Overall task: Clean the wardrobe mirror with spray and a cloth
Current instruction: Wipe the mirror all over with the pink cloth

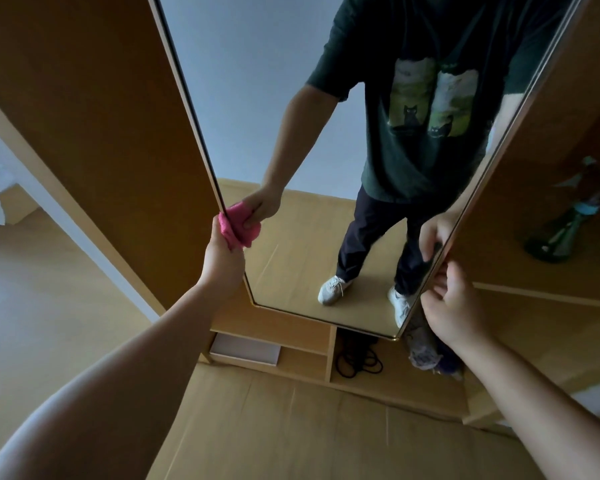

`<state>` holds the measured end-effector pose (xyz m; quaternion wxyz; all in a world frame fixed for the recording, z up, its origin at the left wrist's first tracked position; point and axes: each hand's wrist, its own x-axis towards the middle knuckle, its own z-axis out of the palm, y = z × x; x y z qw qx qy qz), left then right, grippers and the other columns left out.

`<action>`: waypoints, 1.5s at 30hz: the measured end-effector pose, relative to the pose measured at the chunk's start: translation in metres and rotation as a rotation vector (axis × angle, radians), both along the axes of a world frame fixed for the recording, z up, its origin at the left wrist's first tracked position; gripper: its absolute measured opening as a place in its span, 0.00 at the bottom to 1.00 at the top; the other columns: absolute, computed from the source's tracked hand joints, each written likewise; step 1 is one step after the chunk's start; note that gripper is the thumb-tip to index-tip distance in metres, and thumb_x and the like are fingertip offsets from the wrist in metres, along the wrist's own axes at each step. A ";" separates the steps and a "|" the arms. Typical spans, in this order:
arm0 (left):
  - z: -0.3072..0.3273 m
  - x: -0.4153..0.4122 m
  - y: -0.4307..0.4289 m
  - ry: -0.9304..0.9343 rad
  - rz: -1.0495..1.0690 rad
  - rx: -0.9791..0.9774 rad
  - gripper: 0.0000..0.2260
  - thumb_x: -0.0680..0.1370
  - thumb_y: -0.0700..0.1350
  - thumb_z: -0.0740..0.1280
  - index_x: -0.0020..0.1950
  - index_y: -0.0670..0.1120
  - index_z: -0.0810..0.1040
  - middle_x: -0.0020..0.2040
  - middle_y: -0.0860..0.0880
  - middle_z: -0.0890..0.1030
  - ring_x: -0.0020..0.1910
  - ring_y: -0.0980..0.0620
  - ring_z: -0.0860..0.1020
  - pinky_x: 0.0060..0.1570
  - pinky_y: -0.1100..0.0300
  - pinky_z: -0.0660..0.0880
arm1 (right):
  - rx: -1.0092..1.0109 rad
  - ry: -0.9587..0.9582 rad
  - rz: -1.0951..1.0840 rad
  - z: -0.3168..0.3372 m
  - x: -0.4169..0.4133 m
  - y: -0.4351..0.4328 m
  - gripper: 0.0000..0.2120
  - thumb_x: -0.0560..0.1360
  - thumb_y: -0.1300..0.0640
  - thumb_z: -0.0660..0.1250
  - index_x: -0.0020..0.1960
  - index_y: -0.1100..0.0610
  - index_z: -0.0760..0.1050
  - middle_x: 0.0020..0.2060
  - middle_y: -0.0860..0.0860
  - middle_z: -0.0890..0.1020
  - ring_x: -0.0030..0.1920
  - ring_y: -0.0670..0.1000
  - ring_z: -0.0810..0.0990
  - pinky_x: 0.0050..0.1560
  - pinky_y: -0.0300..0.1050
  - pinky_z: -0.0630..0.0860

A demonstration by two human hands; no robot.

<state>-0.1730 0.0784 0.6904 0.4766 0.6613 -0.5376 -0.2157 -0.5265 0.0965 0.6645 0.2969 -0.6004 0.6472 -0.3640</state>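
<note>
The left hand (222,252) is reaching out toward 10 o'clock and clenching a bunched pink cloth (226,233), pressing it against the left edge of the mirror (291,133), low on the glass. The cloth's reflection is showing just beside it in the glass. The right hand (454,306) is sitting at 3 o'clock, its fingers curling round the mirror's right edge near the bottom corner. The mirror is standing tall between brown wardrobe panels (111,116). Below it, toward 6 o'clock, an open shelf is holding a white box (245,351) and a coiled black cord (359,362). At 3 o'clock a green bottle (558,237) is showing dimly on the right panel; I cannot tell whether it is a reflection.
</note>
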 end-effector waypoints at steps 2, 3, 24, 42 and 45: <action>-0.007 -0.001 0.000 0.011 0.005 0.001 0.16 0.83 0.39 0.55 0.71 0.45 0.64 0.57 0.44 0.78 0.52 0.45 0.78 0.44 0.56 0.78 | 0.019 -0.003 -0.004 -0.009 0.000 0.000 0.27 0.77 0.66 0.63 0.74 0.59 0.61 0.65 0.59 0.74 0.64 0.56 0.76 0.48 0.36 0.71; -0.011 -0.002 0.000 0.017 0.009 -0.001 0.16 0.83 0.40 0.55 0.71 0.46 0.65 0.57 0.44 0.78 0.51 0.45 0.78 0.44 0.53 0.78 | 0.033 -0.003 -0.006 -0.014 -0.001 0.001 0.27 0.77 0.66 0.63 0.74 0.59 0.60 0.66 0.58 0.74 0.65 0.56 0.76 0.49 0.36 0.70; -0.101 0.001 0.000 -0.025 0.054 0.087 0.15 0.82 0.37 0.55 0.68 0.49 0.65 0.49 0.47 0.79 0.41 0.45 0.79 0.35 0.45 0.78 | 0.083 0.023 0.029 -0.077 -0.004 0.001 0.28 0.75 0.69 0.61 0.74 0.58 0.63 0.67 0.56 0.73 0.66 0.53 0.74 0.65 0.48 0.72; -0.178 0.000 0.005 0.021 0.078 0.178 0.16 0.81 0.36 0.52 0.65 0.50 0.67 0.49 0.48 0.79 0.37 0.51 0.76 0.33 0.52 0.75 | 0.166 0.083 0.000 -0.120 0.004 0.022 0.31 0.76 0.71 0.59 0.77 0.59 0.58 0.69 0.55 0.70 0.66 0.53 0.72 0.65 0.45 0.69; -0.184 0.001 0.006 0.035 0.083 0.186 0.17 0.80 0.36 0.53 0.66 0.51 0.67 0.49 0.50 0.79 0.39 0.51 0.77 0.35 0.54 0.76 | 0.179 0.082 0.000 -0.121 0.003 0.026 0.32 0.76 0.71 0.59 0.77 0.58 0.57 0.69 0.55 0.70 0.67 0.52 0.71 0.65 0.46 0.69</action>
